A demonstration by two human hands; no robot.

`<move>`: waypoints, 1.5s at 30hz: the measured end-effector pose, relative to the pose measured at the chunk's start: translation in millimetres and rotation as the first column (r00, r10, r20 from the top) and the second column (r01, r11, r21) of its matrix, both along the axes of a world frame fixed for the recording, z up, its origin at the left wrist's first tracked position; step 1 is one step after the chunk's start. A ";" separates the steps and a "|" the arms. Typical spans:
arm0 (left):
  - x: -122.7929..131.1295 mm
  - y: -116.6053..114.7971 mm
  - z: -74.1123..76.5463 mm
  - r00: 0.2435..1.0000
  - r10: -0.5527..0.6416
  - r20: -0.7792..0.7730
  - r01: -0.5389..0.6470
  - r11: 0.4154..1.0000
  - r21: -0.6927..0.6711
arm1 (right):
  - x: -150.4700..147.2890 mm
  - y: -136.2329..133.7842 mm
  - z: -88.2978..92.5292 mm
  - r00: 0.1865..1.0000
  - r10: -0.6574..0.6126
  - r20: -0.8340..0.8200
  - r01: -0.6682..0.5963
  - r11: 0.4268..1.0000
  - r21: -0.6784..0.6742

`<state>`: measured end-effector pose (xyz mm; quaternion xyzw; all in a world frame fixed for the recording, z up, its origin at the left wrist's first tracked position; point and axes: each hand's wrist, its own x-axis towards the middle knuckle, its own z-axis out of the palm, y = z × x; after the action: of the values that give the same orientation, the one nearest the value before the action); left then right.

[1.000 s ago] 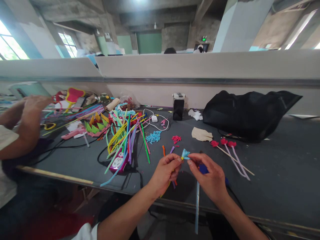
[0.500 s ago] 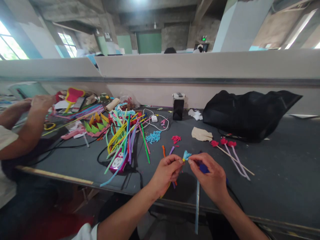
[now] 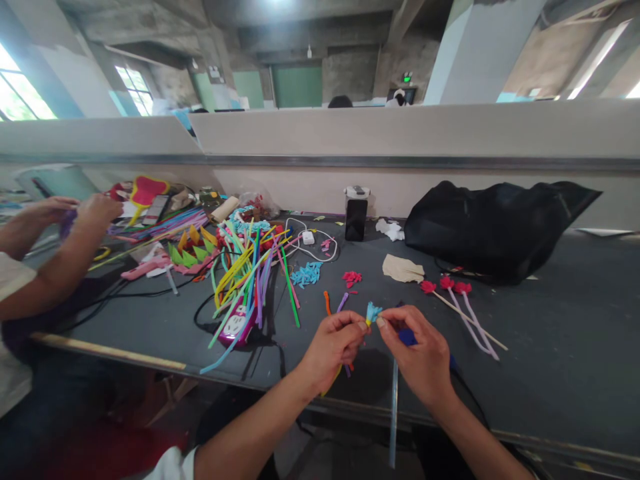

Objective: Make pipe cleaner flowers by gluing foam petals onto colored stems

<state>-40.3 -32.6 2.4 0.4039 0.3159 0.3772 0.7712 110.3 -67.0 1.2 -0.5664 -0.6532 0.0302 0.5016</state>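
Note:
My left hand (image 3: 336, 347) is closed in a pinch on the yellow stem of a small light-blue pipe-cleaner flower (image 3: 373, 311). The stem's lower end shows below the palm. My right hand (image 3: 423, 350) pinches the flower's right edge, at a blue petal, with thumb and forefinger. Partly hidden behind that hand is a dark-blue tool (image 3: 407, 337), which looks like a glue gun; a long clear stick (image 3: 395, 413) runs from it past the table's front edge. Orange (image 3: 327, 302) and purple pipe cleaners (image 3: 343, 301) lie behind my left hand.
Blue petals (image 3: 307, 274) and red petals (image 3: 353, 277) lie in small piles. Three red flowers on stems (image 3: 463, 288) rest at right, near a black bag (image 3: 500, 230). Pipe cleaners (image 3: 245, 267) cover a power strip (image 3: 235, 327). A co-worker's hands (image 3: 95, 213) work at far left.
My hands have barely moved; the flower is tilted slightly more upright. At far left, the co-worker's hands have shifted a little and something purple now shows by them.

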 end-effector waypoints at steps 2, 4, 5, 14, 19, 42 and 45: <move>-0.4 0.0 0.5 1.000 -0.001 -0.005 0.001 1.000 -0.008 | -1.0 0.0 0.4 1.000 0.000 -0.005 0.000 1.000 0.004; -0.6 0.3 0.0 1.000 0.003 -0.011 -0.003 1.000 -0.013 | -2.0 -0.2 1.5 1.000 0.003 -0.013 -0.003 1.000 0.006; -0.6 0.5 -0.4 1.000 0.004 -0.013 -0.004 1.000 -0.012 | -2.4 -0.3 1.9 1.000 0.006 -0.018 -0.006 1.000 0.006; -1.2 2.7 -2.2 1.000 -0.020 0.006 0.021 1.000 -0.023 | 2.0 0.6 -0.2 0.996 0.036 -0.086 -0.040 0.998 -0.051; -1.7 3.0 -3.1 1.000 -0.023 0.010 0.023 0.999 -0.031 | 6.7 0.5 1.3 0.998 0.009 -0.061 -0.009 1.000 0.007; 0.8 0.0 -0.5 0.999 -0.035 0.011 0.035 0.998 -0.044 | 13.4 3.7 0.3 0.986 0.077 0.146 -0.091 0.992 0.088; 0.9 0.0 -0.6 1.000 -0.026 -0.002 0.026 0.999 -0.047 | 12.9 4.4 1.2 0.982 0.065 0.180 -0.085 0.991 0.105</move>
<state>-39.5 -32.6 1.8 0.3902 0.3203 0.3592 0.7850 123.2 -62.5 2.5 -0.5129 -0.7165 -0.0377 0.4714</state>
